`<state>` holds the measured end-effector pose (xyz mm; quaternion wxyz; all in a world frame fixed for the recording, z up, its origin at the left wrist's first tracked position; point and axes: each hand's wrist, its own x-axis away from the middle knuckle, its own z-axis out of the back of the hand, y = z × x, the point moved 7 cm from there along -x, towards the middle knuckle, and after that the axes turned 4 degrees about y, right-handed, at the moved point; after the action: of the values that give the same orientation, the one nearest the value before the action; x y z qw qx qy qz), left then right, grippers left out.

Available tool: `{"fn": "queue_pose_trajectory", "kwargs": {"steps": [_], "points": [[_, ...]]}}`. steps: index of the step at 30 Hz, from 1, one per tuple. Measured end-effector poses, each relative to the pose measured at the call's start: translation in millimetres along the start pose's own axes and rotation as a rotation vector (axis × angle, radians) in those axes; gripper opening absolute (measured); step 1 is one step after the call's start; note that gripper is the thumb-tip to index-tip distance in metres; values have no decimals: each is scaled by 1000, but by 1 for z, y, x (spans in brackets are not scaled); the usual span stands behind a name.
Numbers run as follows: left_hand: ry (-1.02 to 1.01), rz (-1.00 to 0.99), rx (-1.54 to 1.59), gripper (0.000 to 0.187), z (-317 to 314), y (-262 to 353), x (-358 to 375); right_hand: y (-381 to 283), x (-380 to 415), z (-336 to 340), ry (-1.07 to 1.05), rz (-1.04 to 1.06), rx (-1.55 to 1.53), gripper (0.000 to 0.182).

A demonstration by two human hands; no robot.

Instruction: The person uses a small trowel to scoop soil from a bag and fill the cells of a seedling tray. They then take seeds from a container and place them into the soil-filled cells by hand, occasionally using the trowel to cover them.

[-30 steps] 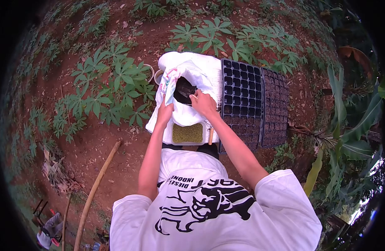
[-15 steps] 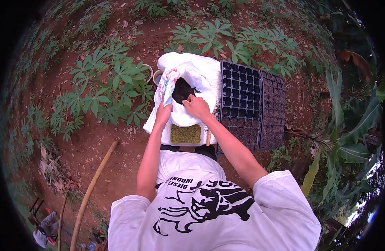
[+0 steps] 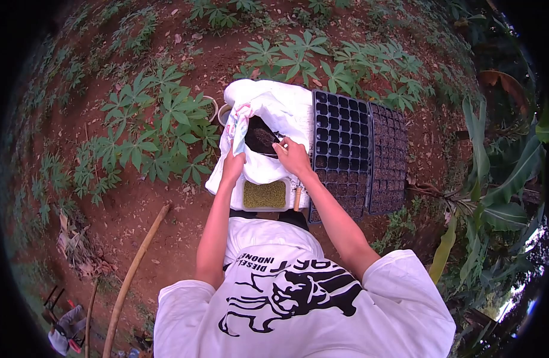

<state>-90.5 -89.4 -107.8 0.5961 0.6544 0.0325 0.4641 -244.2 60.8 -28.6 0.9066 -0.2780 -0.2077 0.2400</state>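
A white sack (image 3: 268, 167) lies with its mouth open and dark soil (image 3: 260, 137) inside. My left hand (image 3: 233, 165) is closed on the near left part of the sack's rim. My right hand (image 3: 292, 155) is at the right side of the opening, its fingers pinched on something small and light-coloured that I cannot make out. Just below the sack sits a clear tub of green seeds (image 3: 264, 195). Right of my right hand is a black seedling tray (image 3: 341, 131), with empty cells at the far end and soil-filled cells nearer me.
A second tray (image 3: 388, 158), filled with soil, adjoins the first. A small wooden stick (image 3: 297, 198) lies beside the tub. Leafy plants (image 3: 173, 113) grow beyond and to the left. A long pole (image 3: 133, 271) is at the lower left, near another person (image 3: 62, 334).
My right hand has moved right, from over the soil to the right edge of the sack's opening. My left hand stays on the sack.
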Motion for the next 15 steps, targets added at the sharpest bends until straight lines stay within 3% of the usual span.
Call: {"fn": "queue_pose_trajectory", "kwargs": {"steps": [4, 5, 7, 13, 15], "points": [[-30, -30, 16, 79, 0, 4, -1, 2, 5, 7, 33, -12, -13, 39], [-67, 44, -12, 79, 1, 1, 0, 6, 10, 9, 32, -24, -11, 39], [-3, -45, 3, 76, 2, -1, -1, -1, 16, 16, 37, -35, -23, 38], [-4, -31, -18, 68, 1, -3, -7, 12, 40, 46, 70, -122, -81, 38], [-17, 104, -64, 58, 1, -4, -5, 27, 50, 61, 117, -159, -121, 38]]}}
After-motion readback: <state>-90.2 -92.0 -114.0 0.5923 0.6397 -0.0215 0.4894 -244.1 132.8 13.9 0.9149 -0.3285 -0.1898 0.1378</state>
